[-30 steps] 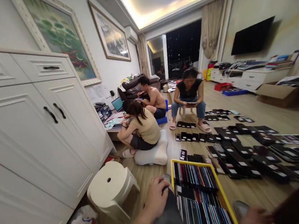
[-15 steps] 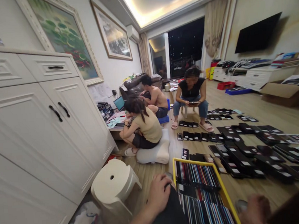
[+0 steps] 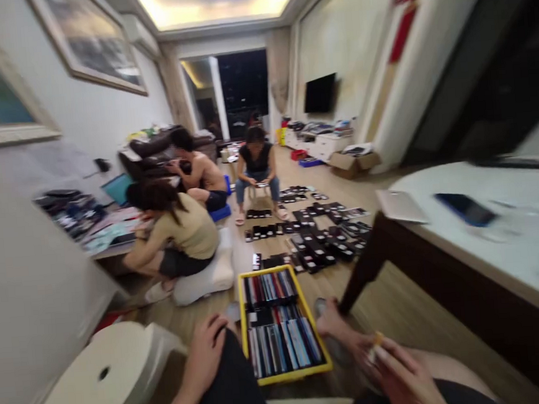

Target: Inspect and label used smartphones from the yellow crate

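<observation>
Right hand point(image 3: 407, 375) pinches a blurred orange-tipped item point(image 3: 377, 346), likely light, crushable, best held mid-length; left hand point(image 3: 205, 351) rests released.

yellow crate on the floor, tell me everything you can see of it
The yellow crate is an open-topped rectangular box, plastic by its look, upright on the floor. Thin flat items, many dark or pale blue, some red, stand on edge in rows inside. Neither the left hand nor the right hand touches it; whether the leg at its left does is unclear.
</observation>
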Demonstrator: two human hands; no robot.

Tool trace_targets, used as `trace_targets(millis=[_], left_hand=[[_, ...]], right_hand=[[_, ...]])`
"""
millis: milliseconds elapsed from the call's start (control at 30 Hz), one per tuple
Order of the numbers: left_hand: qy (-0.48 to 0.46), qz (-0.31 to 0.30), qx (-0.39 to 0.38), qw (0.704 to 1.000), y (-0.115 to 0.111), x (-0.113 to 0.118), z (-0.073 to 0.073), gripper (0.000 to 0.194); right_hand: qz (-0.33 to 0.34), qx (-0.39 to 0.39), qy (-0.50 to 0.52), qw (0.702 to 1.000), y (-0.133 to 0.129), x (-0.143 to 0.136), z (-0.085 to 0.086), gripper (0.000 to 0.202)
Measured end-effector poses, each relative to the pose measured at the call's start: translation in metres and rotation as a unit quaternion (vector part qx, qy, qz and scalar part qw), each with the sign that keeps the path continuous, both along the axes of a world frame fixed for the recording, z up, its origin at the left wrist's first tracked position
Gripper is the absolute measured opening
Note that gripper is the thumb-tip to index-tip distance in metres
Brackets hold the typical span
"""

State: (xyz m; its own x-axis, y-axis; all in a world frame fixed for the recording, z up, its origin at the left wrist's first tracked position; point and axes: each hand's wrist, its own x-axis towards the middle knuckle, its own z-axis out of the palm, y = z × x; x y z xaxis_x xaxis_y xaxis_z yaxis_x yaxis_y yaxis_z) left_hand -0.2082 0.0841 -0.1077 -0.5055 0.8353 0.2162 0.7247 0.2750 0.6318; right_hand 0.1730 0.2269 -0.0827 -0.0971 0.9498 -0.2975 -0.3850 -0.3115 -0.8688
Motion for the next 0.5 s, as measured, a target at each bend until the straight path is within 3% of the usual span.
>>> trace_targets(millis=[133,233,333,433,500], left_hand=[[0.059,-0.027,-0.009,0.998,0.019,-0.029,-0.014,0.034],[0.072,-0.072,-0.080,0.992,0.054,-0.029,-0.003,0.032],[-0.027,-0.137,-0.089,0.986,0.110,0.008,0.025,0.036],[-0.131,-0.197,-0.084,0.968,0.180,0.071,0.061,0.040],[-0.231,-0.246,-0.062,0.939,0.227,0.118,0.089,0.041]], right_hand=[[0.030,0.060,0.021,0.998,0.003,-0.002,0.042,0.036],[0.031,0.185,-0.002,0.982,0.013,-0.009,0.079,0.026],[0.038,0.322,-0.053,0.944,0.017,-0.007,0.123,0.016],[0.068,0.431,-0.100,0.894,0.018,0.004,0.174,0.010],[0.070,0.510,-0.114,0.850,0.018,0.011,0.207,0.010]])
